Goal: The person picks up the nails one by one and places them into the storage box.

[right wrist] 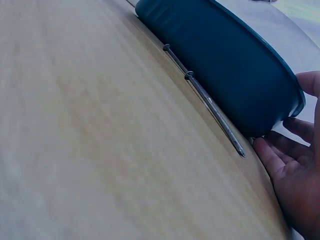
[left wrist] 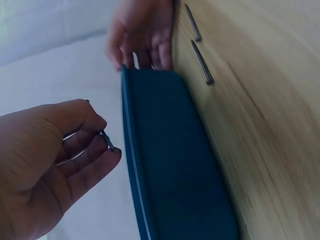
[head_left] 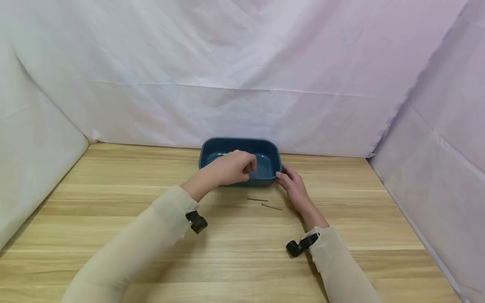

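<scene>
Over the blue tub (head_left: 265,166), the left hand (head_left: 233,167) pinches a nail (left wrist: 106,140) between thumb and fingertips, its other fingers loosely curled. The right hand (head_left: 293,185) rests against the tub's near right corner, fingers fairly straight and touching the wall, gripping nothing. Judged from this, the step in hand is dropping the nail into the tub: keep the pinch low over the tub's middle, release only once clear of the rim, and hold the tub steady with the right hand. Two more nails (head_left: 265,203) lie loose on the wooden bench (head_left: 113,198), just in front of the tub, between the hands and nearer the right one.
</scene>
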